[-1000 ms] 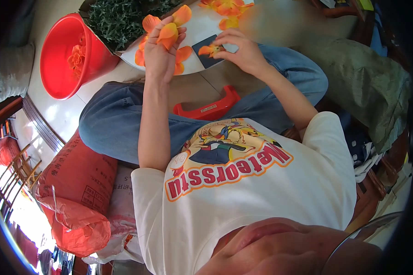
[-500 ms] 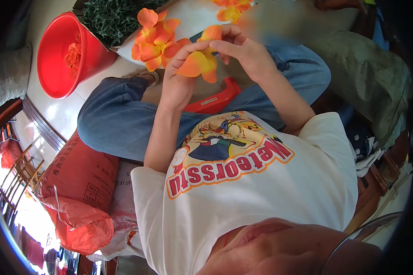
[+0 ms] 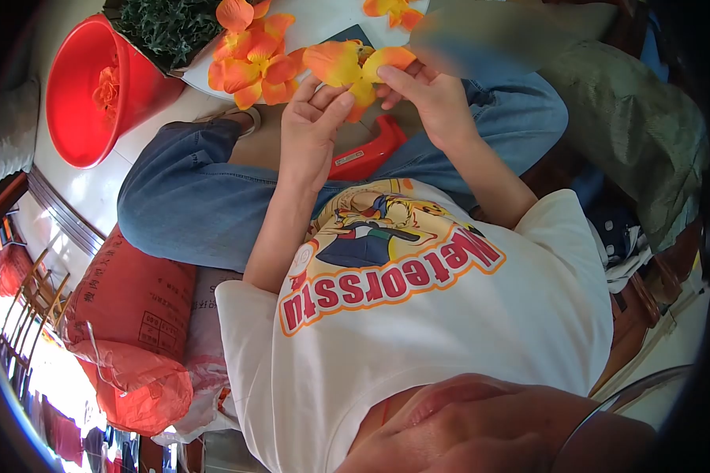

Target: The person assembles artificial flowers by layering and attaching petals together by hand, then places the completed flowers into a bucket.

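Observation:
An orange-and-yellow petal flower (image 3: pixel 363 72) is spread between my two hands, above my crossed legs. My left hand (image 3: pixel 314 124) pinches its lower left side, thumb against the curled fingers. On the other side, my right hand (image 3: pixel 438 101) has thumb and fingers closed on the right petal. A cluster of orange flowers (image 3: pixel 254 72) lies just beyond my left hand, over the edge of a white surface (image 3: pixel 315 22). Another orange flower (image 3: pixel 394 13) is on that surface farther back. A dark flat piece (image 3: pixel 350 35) is partly hidden behind the held flower.
A red bucket (image 3: pixel 122 102) with orange flowers inside stands at the upper left, beside a box of green foliage (image 3: pixel 170 31). A red plastic object (image 3: pixel 371 151) sits between my legs. Red sacks (image 3: pixel 126 307) are at the left, a grey-green sack (image 3: pixel 623 126) at the right.
My hands came together from apart, and both now hold one flower, its petals spread wider than half a second ago. The view has shifted, moving the bucket and box left and up.

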